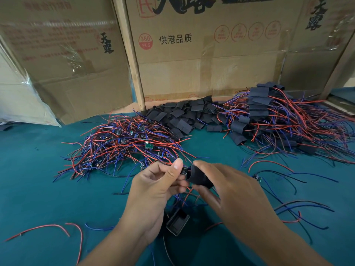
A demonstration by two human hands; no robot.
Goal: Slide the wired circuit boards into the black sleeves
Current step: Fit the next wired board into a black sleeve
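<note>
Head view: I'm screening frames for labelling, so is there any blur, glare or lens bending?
Head view: wide-angle bending bows the wooden post; glare streaks the plastic wrap on the left carton; hands and sleeve look fairly sharp; light is even.

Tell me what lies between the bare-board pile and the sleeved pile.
In the head view, a heap of empty black sleeves lies between the bare-board pile and the sleeved pile, by the cardboard boxes.
</note>
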